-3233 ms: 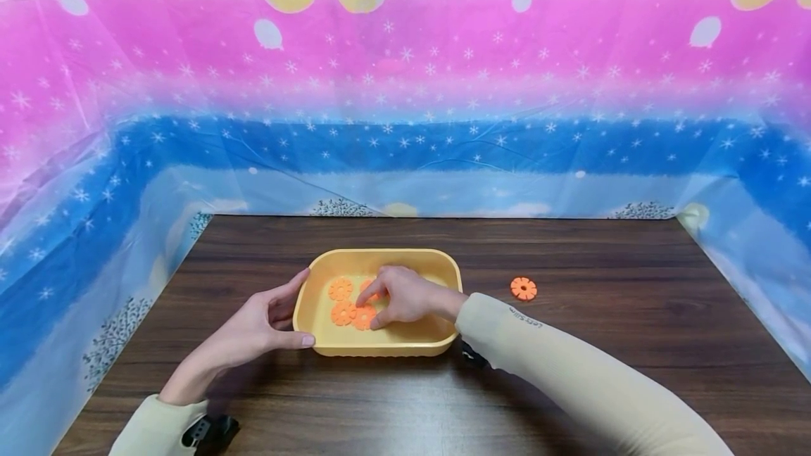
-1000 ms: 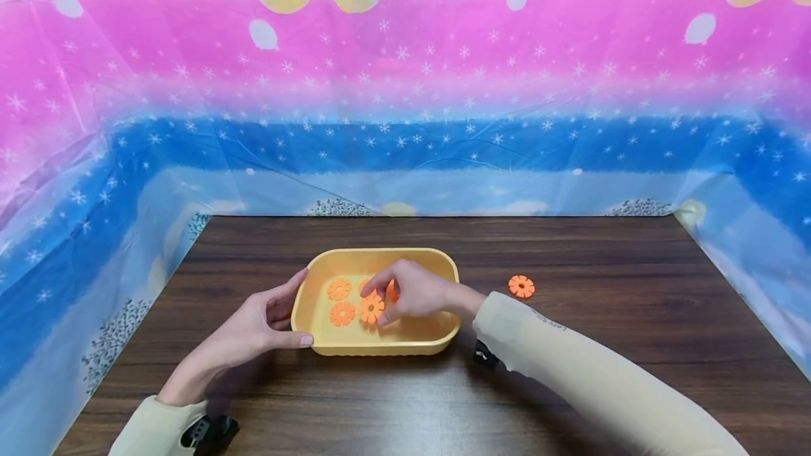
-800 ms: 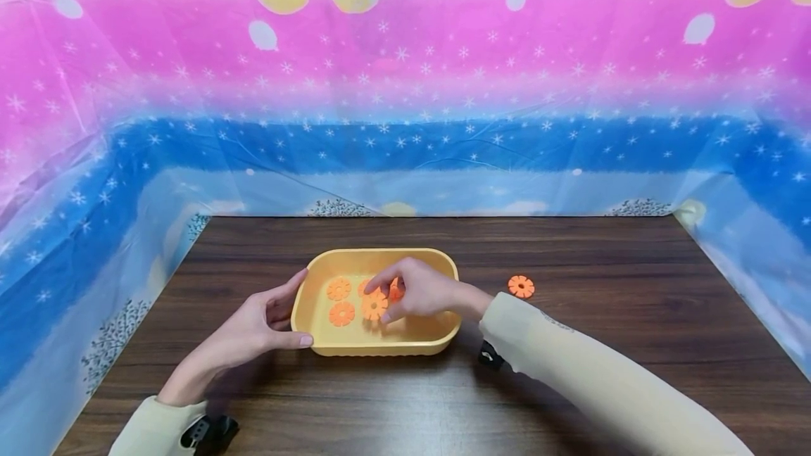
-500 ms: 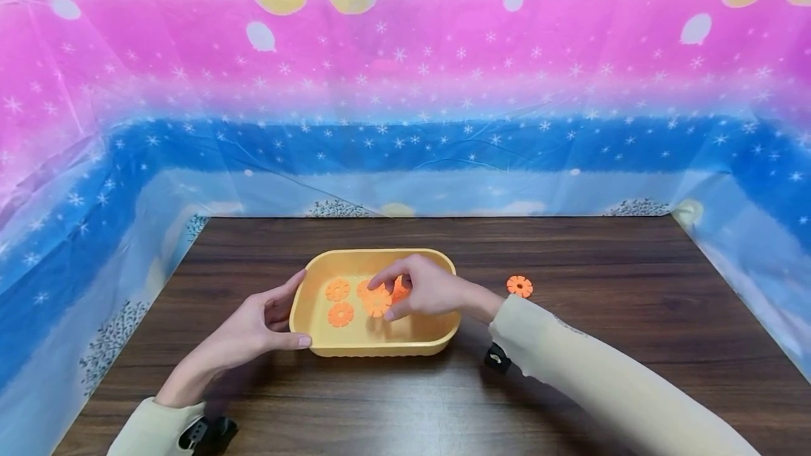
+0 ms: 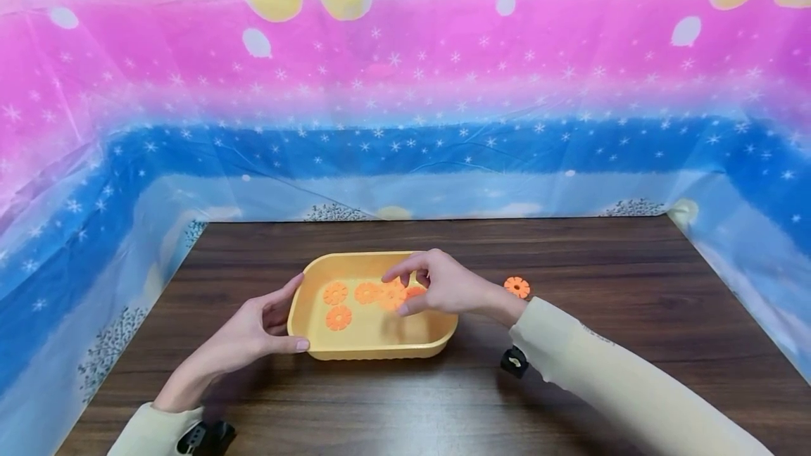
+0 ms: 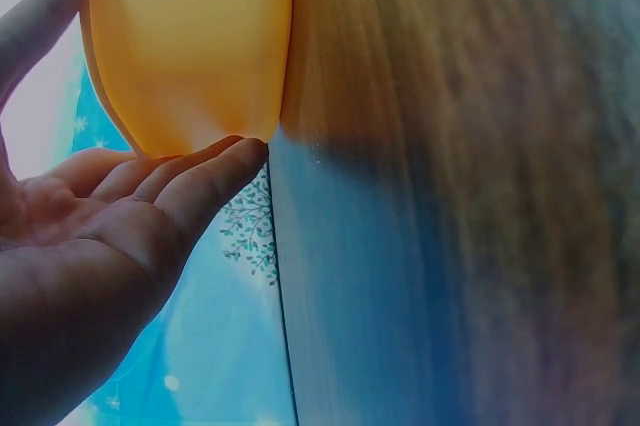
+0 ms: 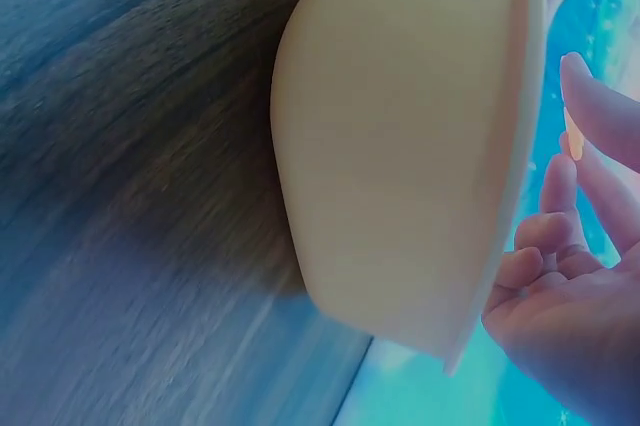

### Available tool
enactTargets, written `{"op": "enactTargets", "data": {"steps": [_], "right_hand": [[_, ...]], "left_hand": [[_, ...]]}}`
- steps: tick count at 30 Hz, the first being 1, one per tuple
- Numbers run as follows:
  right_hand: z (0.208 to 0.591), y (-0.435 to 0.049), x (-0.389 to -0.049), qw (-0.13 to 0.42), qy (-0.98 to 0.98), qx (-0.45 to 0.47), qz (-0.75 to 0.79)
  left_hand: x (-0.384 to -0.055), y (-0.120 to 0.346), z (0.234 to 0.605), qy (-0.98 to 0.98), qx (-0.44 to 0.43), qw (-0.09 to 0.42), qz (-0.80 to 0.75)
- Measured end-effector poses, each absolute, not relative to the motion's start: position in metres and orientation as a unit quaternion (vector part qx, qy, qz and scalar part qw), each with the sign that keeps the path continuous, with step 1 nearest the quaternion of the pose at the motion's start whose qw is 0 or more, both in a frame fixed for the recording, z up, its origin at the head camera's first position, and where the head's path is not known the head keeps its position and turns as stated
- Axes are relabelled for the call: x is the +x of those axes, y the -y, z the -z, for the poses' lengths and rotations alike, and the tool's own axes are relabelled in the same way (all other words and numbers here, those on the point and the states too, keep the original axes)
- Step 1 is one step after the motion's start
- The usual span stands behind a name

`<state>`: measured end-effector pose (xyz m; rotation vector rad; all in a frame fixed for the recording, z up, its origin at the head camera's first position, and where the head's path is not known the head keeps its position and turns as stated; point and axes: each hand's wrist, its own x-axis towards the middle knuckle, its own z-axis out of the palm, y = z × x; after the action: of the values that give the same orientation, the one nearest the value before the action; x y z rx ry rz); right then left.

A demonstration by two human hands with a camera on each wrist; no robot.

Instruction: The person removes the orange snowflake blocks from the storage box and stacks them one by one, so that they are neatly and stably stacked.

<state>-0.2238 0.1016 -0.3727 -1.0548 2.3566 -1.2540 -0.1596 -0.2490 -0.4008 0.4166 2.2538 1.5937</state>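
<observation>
A yellow plastic tub (image 5: 374, 338) stands on the table. My left hand (image 5: 247, 333) holds its left end, thumb at the near corner and fingers at the far one; in the left wrist view the fingers lie against the tub wall (image 6: 190, 46). Above the tub's right half, my right hand (image 5: 450, 287) pinches an orange flower-shaped disc (image 5: 391, 295) between thumb and fingertips. The right wrist view shows that disc (image 7: 573, 136) edge-on, above the rim. Several like discs (image 5: 338, 317) lie flat inside, one (image 5: 415, 292) partly hidden behind the right hand.
Another orange disc (image 5: 516, 287) lies on the dark wooden table (image 5: 393, 407), right of the tub and just beyond the right wrist. A pink and blue patterned cloth (image 5: 405, 139) hangs round the table's back and sides.
The right hand has taken up an orange disc from the tub floor and moved right and upward with it. The left hand stays at the tub's left end.
</observation>
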Motion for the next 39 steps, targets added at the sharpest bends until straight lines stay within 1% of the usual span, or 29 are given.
{"op": "enactTargets", "data": {"steps": [5, 12, 31, 39], "right_hand": [[0.370, -0.113, -0.222, 0.135, -0.818, -0.344, 0.441], [0.369, -0.130, -0.222, 0.116, -0.823, -0.340, 0.441], [0.376, -0.182, -0.225, 0.078, -0.848, -0.293, 0.435], [0.381, -0.203, -0.223, 0.085, -0.858, -0.264, 0.432]], "left_hand": [[-0.159, 0.249, 0.401, -0.793, 0.148, 0.174, -0.564], [-0.160, 0.249, 0.401, -0.792, 0.146, 0.178, -0.565], [-0.160, 0.250, 0.401, -0.793, 0.145, 0.174, -0.565], [-0.161, 0.250, 0.403, -0.789, 0.153, 0.175, -0.568]]}}
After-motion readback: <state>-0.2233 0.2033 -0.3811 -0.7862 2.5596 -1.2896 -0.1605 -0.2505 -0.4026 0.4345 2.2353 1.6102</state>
